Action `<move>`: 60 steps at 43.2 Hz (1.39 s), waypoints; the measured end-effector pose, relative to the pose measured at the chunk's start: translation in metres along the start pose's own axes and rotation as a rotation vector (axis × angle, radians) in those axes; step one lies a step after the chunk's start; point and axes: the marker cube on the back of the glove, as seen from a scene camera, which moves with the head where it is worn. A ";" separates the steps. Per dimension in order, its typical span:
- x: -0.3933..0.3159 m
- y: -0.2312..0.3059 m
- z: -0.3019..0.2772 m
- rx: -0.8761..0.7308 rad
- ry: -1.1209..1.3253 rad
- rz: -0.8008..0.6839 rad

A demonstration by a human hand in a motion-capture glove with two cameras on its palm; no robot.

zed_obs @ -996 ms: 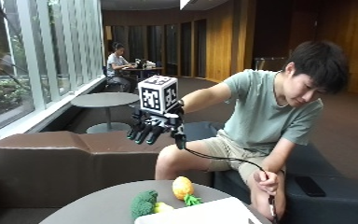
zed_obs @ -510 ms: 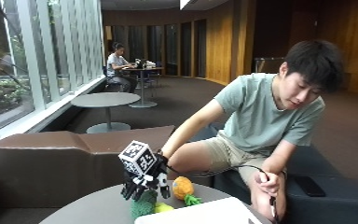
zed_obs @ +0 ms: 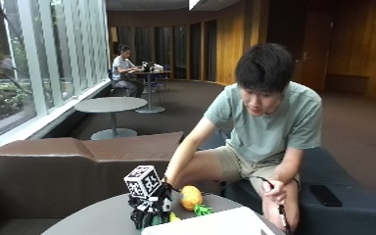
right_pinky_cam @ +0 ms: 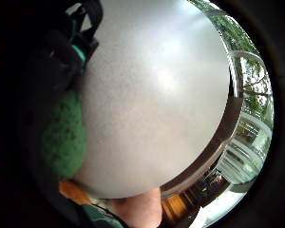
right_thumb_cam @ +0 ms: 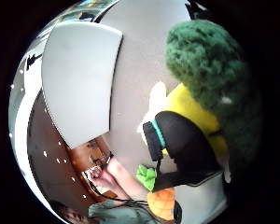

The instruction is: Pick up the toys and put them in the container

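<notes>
Down at the near edge of the round grey table point(zed_obs: 90, 220), the white container point(zed_obs: 207, 224) lies beside the gloved right hand point(zed_obs: 150, 208), which is lowered onto the toys with its fingers pointing down. In the thumb-side palm view the green broccoli toy point(right_thumb_cam: 210, 70) sits close against the palm with a yellow toy point(right_thumb_cam: 196, 116) touching it; whether the fingers have closed round it cannot be told. Just behind the hand lies the orange pineapple toy point(zed_obs: 190, 197) with green leaves. Farther back, the seated person's bare left hand point(zed_obs: 274, 190) rests at the knee.
</notes>
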 end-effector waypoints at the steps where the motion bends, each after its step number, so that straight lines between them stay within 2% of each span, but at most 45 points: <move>1: 0.004 -0.001 0.001 0.012 0.038 -0.042; 14: -0.003 -0.020 -0.003 0.168 0.228 -0.175; 23: 0.012 -0.013 -0.018 0.194 0.193 -0.137; 27: 0.012 0.001 -0.040 0.234 0.183 -0.150; 34: -0.001 0.034 -0.113 0.340 0.152 -0.176; 41: -0.083 0.066 -0.220 0.480 0.269 -0.299; 45: -0.120 0.085 -0.255 0.520 0.323 -0.378; 51: -0.215 0.080 -0.273 0.518 0.324 -0.383; 60: -0.321 0.068 -0.242 0.489 0.337 -0.429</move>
